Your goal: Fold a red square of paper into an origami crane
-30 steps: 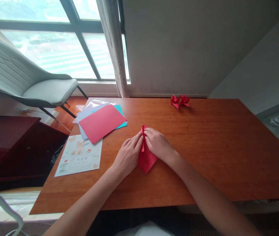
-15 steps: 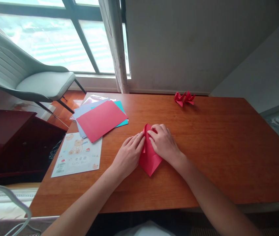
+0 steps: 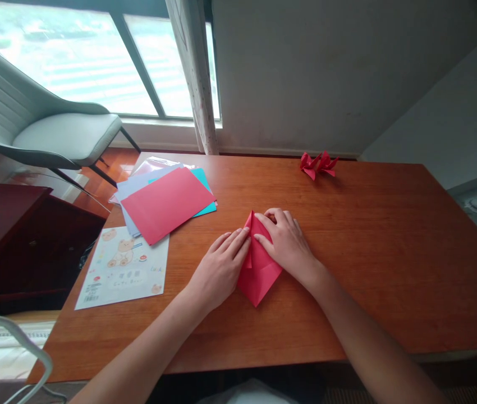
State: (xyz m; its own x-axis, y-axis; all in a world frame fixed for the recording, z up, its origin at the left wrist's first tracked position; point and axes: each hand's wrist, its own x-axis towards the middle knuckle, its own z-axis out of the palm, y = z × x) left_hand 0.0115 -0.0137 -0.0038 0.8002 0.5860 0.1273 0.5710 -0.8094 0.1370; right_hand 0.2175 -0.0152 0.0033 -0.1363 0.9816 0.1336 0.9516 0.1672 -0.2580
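So, table (image 3: 373, 241): brown wood grain, takes up most of the view, and I'm placing everything by it.
Window (image 3: 65, 62): past the table's far left corner, super bright, dark frame.
Chair (image 3: 65, 134): pale padded seat on dark legs, sitting off the table's far left corner.
Curtain (image 3: 194, 73): light-coloured, hanging just beyond the table's far edge, left of its middle.
Loose sheets: fanned pile at the table's far left corner, red sheet (image 3: 169, 205) on top, lavender sheet (image 3: 137, 183) and teal sheet (image 3: 200, 175) poking out underneath.
Bear sheet (image 3: 124, 266): white with little cartoon bears, lying flat by the table's left edge, its top corner tucked under the pile.
Left hand (image 3: 224, 266): fingers together and pretty straight, resting on the left flap; can't tell if the thumb pinches from below.
Right hand (image 3: 284, 241): thumb and index apart, both on the right side of the fold, other fingers curled; can't tell if it's really gripping.
Folded red paper (image 3: 259, 280): kinda diamond-shaped, near the middle of the table, between both hands, one point toward the table's near edge.
Red origami pieces (image 3: 308, 164): two pointy ones side by side near the table's far edge, right of its middle.
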